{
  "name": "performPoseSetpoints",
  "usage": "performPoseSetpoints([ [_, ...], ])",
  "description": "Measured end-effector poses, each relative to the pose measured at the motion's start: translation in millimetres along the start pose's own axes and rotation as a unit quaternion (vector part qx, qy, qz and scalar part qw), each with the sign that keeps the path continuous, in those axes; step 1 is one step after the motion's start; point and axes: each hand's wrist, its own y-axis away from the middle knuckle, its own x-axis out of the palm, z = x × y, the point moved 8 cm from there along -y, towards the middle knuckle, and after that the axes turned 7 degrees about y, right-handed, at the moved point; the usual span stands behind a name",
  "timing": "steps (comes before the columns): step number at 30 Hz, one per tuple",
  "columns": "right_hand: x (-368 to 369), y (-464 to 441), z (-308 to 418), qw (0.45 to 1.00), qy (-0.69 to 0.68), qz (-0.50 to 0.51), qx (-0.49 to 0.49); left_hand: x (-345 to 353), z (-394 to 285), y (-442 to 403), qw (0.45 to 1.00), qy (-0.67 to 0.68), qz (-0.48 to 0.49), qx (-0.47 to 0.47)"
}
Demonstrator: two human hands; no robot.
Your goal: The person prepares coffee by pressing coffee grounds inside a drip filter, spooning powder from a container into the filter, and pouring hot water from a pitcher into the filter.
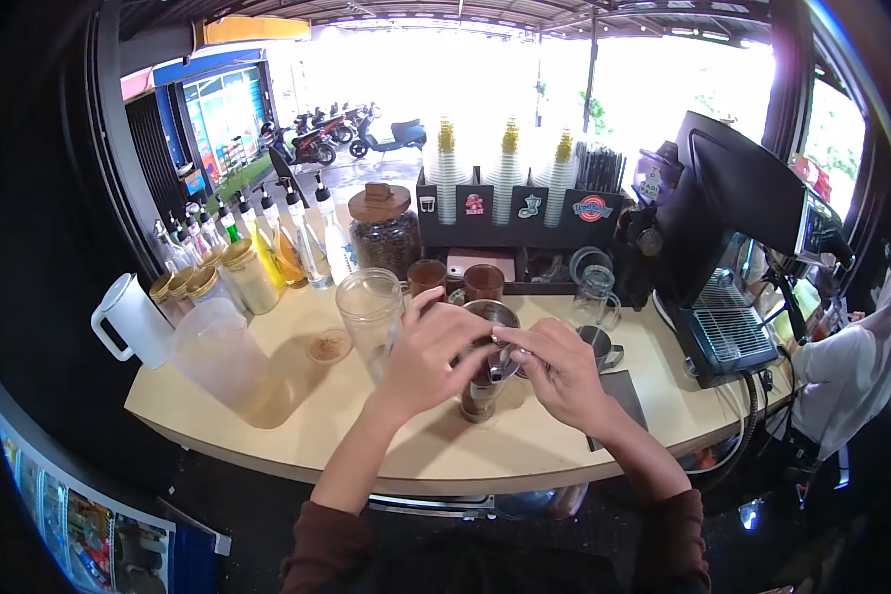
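Metallic gleam marks a small vessel (498,371) between the left hand (421,361) and right hand (559,381), whose bent fingers converge over it; whether either is clamped on it, I cannot tell. Directly below, nearer the left hand, a brown-filled glass (478,404) stands, long axis upright, near the middle of the table's (317,450) front edge. Left of it stands a clear jar (369,307); brown mugs (483,283) sit towards the back edge.

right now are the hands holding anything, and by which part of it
The left hand and right hand meet, fingertips close together, at a shiny item above a glass; whether either grips it, and by which part, can't be told.
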Motion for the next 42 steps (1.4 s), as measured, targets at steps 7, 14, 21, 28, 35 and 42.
performPoseSetpoints([
  [7, 1, 1, -10, 0.999, -0.015, -0.031, 0.031, 19, 53, 30, 0.955, 0.179, 0.042, -0.233],
  [14, -3, -3, -7, 0.998, 0.040, -0.042, 0.011, 35, 56, 24, 0.923, 0.233, 0.075, -0.295],
  [21, -14, -5, 2, 0.998, -0.003, -0.062, 0.012, 26, 53, 23, 0.941, 0.209, -0.022, -0.266],
  [28, -6, -3, -11, 0.987, -0.122, -0.066, 0.075, 26, 56, 27, 0.945, 0.189, -0.055, -0.262],
  [35, 0, -2, -16, 0.984, -0.152, -0.013, 0.094, 22, 52, 27, 0.953, 0.170, -0.076, -0.237],
  [42, 2, -6, -18, 0.988, -0.142, 0.012, 0.060, 15, 45, 19, 0.974, 0.122, -0.035, -0.185],
])
